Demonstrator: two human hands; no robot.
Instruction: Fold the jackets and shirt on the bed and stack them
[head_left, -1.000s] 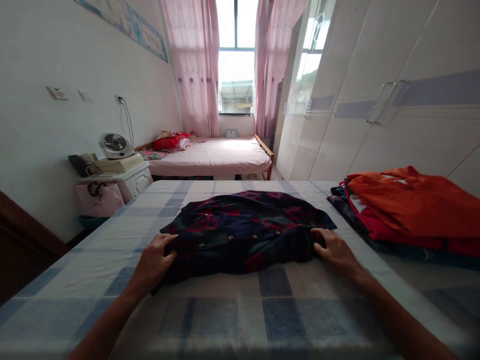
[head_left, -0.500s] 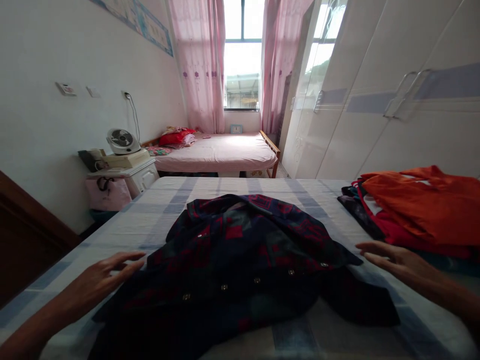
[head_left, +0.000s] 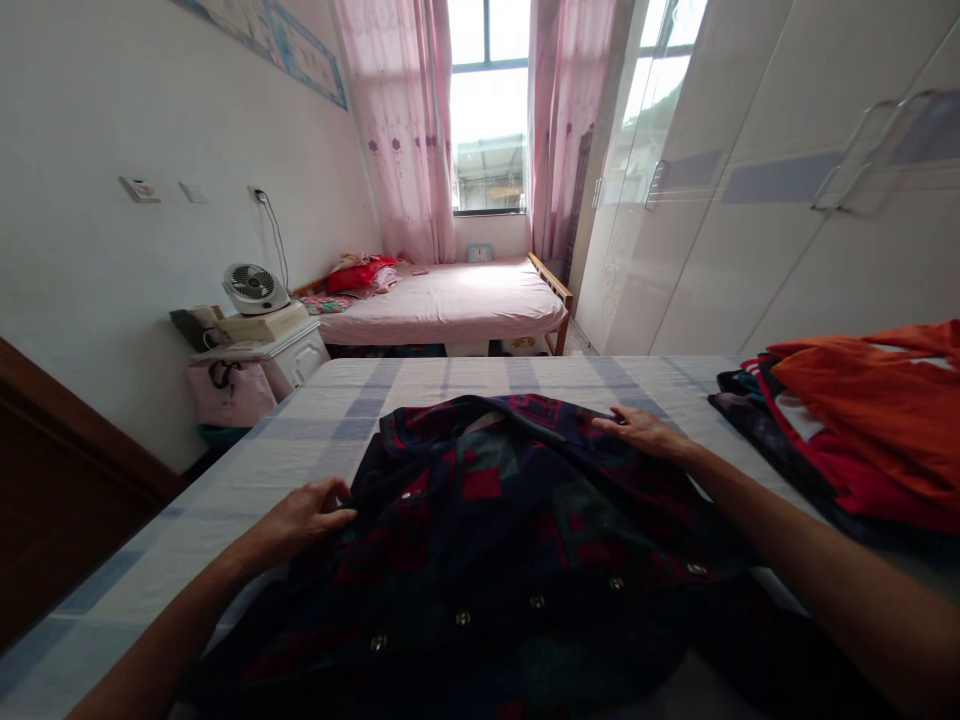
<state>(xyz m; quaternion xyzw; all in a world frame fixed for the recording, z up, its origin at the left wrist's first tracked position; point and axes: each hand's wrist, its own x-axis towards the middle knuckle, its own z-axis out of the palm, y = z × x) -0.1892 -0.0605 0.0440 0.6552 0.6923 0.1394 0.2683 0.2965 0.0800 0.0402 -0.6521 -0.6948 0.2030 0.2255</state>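
Observation:
A dark plaid shirt (head_left: 480,540) with red and green patches and a row of metal snap buttons lies rumpled over the bed in front of me. My left hand (head_left: 311,515) is at its left edge, thumb and fingers closed on the cloth. Across the garment, my right hand (head_left: 649,435) has its fingertips pinched at the upper right edge. The lower part of the shirt runs into shadow at the bottom of the view, and my right forearm covers some of its right side.
Folded clothes (head_left: 870,430), orange on top, are stacked on the right of the striped bedsheet (head_left: 465,375). Beyond stands a second bed (head_left: 465,300) with a pink cover. White wardrobes (head_left: 750,200) line the right; a small fan (head_left: 256,287) sits on a cabinet at left.
Both hands have gone from hovering apart beside the shirt to its edges. The right moved far up and leftward, the left rightward. The camera view has shifted slightly.

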